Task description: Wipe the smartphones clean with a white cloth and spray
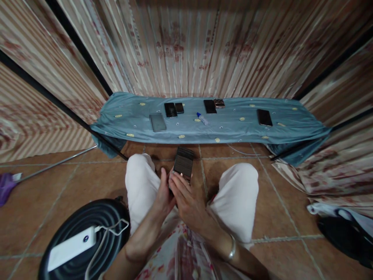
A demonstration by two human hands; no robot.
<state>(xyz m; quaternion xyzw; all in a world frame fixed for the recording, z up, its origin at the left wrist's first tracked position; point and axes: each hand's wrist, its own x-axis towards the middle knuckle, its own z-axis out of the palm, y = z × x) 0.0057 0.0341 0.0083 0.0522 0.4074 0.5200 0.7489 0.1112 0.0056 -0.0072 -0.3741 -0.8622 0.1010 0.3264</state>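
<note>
A dark wallet (184, 158) with rows that look like card slots is unfolded between my knees. My left hand (165, 196) grips its lower left side, thumb raised, with its other fingers mostly hidden behind my right hand. Across the wallet's lower end lies my right hand (186, 198), its fingers close together and pressed on it. A small shiny spot shows by the right fingertips; I cannot make out what it is.
On a low blue cloth-covered bench (233, 132) ahead lie several dark flat items, including one black case (264, 117), a patterned compact item (219, 103) and a blue-capped bottle (203, 118). A white power bank (72, 247) with a cable rests on a black round stool (107, 212) at left.
</note>
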